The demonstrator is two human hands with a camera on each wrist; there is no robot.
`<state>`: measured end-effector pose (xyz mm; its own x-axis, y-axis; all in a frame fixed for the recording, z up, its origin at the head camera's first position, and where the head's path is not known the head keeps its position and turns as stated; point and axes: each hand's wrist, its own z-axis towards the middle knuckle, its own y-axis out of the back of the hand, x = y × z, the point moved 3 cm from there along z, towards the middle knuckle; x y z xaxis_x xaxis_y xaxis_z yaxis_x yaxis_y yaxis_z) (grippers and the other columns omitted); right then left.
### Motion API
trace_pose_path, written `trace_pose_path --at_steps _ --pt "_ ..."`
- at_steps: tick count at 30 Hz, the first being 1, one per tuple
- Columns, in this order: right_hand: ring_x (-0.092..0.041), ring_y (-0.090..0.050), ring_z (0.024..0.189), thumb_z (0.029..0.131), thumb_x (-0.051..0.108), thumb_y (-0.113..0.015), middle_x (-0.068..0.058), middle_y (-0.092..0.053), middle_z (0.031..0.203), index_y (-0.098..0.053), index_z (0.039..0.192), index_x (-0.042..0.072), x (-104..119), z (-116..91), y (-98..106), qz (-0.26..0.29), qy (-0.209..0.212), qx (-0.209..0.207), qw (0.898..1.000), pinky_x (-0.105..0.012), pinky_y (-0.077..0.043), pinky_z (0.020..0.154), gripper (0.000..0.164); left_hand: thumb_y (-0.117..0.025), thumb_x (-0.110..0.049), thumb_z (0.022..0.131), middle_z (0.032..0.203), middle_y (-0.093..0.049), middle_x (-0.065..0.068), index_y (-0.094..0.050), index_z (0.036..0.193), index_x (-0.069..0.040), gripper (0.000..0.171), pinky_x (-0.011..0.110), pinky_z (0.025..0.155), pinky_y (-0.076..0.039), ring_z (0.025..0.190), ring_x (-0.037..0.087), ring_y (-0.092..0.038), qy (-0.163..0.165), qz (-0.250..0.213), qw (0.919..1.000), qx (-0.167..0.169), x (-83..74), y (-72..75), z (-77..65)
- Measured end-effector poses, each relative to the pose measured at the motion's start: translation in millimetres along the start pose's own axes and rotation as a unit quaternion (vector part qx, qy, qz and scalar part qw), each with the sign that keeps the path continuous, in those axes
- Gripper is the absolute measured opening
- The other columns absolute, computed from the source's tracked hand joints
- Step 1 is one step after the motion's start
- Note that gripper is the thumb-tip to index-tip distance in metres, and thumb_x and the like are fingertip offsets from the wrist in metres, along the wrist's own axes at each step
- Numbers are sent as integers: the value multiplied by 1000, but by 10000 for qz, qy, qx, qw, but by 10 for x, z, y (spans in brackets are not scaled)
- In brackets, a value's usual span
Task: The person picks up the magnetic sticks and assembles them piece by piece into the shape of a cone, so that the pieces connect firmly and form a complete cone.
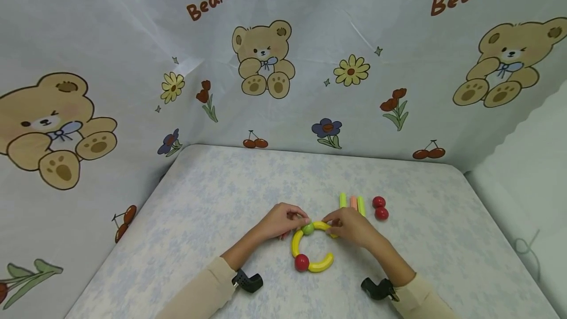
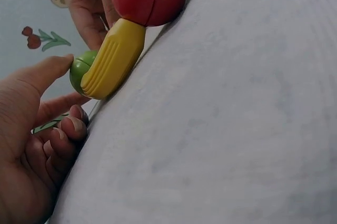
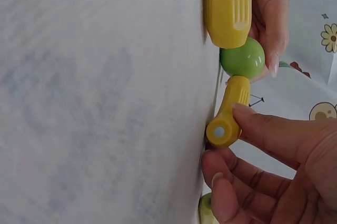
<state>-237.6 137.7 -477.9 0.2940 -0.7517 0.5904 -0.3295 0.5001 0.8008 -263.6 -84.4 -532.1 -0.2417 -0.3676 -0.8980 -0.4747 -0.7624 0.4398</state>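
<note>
Left hand (image 1: 284, 219): grip pinching the green ball (image 1: 307, 229), thumb one side, finger the other. Right hand (image 1: 353, 226): grip pinching the upper yellow curved piece (image 1: 320, 225) near its free end; that end shows a pale round disc (image 3: 219, 131) in the right wrist view.

All of it sits mid-desk (image 1: 221, 186), between the forearms, as an open ring. From the green ball, the left yellow curved piece (image 1: 295, 245) runs down to the red ball (image 1: 301, 263), then the lower yellow curved piece (image 1: 322, 264) goes right. Gap on the right side, between the two free yellow ends.

Around it: two light-green sticks (image 1: 343, 201) with an orange stick (image 1: 353, 202) between them, just past the right hand, which covers their near ends. Pair of loose red balls (image 1: 380, 208) right of those, close together. Some thin reddish pieces (image 1: 283, 236) by the left hand, mostly hidden by it; can't tell what they are. Black wrist cameras (image 1: 247, 281) on both wrists, off to either side of the ring. Printed bear sheet (image 1: 305, 38) hangs behind the desk's far edge.
</note>
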Motion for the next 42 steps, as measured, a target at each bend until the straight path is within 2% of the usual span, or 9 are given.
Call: trace_pose_path --at_steps 8,12,16,21,24,27,30,36,42 --pt "-11 -55 66 88 11 -80 4 -65 78 -78 108 9 30 -22 33 -119 176 31 9998 -25 -48 57 20 -71 -45 94 57 -58 1 -78 97 -27 19 30 35 -41 36 14 -44 122 115 9998 129 -9 20 15" --pt "-10 -53 62 89 14 -79 5 -64 78 -77 108 8 52 -97 113 -354 92 -179 9992 -25 -46 54 20 -69 -45 96 63 -61 1 -78 99 -28 20 29 36 -42 37 15 -46 250 125 9994 187 -24 46 42" --pt "-11 -51 60 88 16 -80 7 -61 75 -77 107 10 116 -243 183 -596 -67 -298 9978 -25 -45 53 20 -69 -40 98 71 -65 0 -78 101 -25 18 28 40 -44 41 15 -49 259 207 9993 190 -72 80 89" --pt "-8 -53 62 88 18 -80 11 -60 74 -77 108 12 207 -436 152 -592 159 -40 9981 -24 -46 54 20 -73 -34 96 80 -67 -5 -79 101 -23 13 25 52 -46 57 11 -53 -29 799 9967 145 -215 110 196" --pt "-5 -53 63 90 19 -79 12 -61 75 -77 108 11 254 -529 88 -398 501 178 9978 -24 -46 54 20 -74 -33 95 82 -67 -8 -79 103 -23 14 24 59 -46 67 9 -55 -162 1064 9933 417 -302 76 264" --pt "-2 -52 62 90 17 -78 13 -62 75 -77 109 9 288 -600 13 -131 745 446 9961 -23 -46 54 20 -74 -33 94 82 -67 -9 -79 105 -22 17 22 64 -46 71 7 -57 -267 1171 9893 833 -355 2 309" --pt "0 -51 61 90 15 -78 14 -61 73 -77 109 8 316 -650 -53 94 894 709 9934 -22 -45 54 21 -76 -29 93 80 -68 -10 -79 105 -21 15 20 63 -46 68 4 -57 -353 1250 9858 1061 -365 -60 342" --pt "2 -47 57 89 16 -79 15 -60 69 -77 109 7 359 -686 -157 238 992 935 9904 -20 -43 52 22 -76 -22 93 80 -67 -8 -79 105 -18 13 19 62 -45 69 4 -56 -401 1211 9861 1068 -347 -67 340" --pt "1 -52 61 90 15 -77 14 -63 75 -75 110 5 338 -673 -201 382 958 937 9902 -21 -47 55 22 -74 -19 95 83 -68 -6 -78 108 -17 14 20 62 -45 70 5 -56 -239 1187 9866 1090 -319 -1 282"
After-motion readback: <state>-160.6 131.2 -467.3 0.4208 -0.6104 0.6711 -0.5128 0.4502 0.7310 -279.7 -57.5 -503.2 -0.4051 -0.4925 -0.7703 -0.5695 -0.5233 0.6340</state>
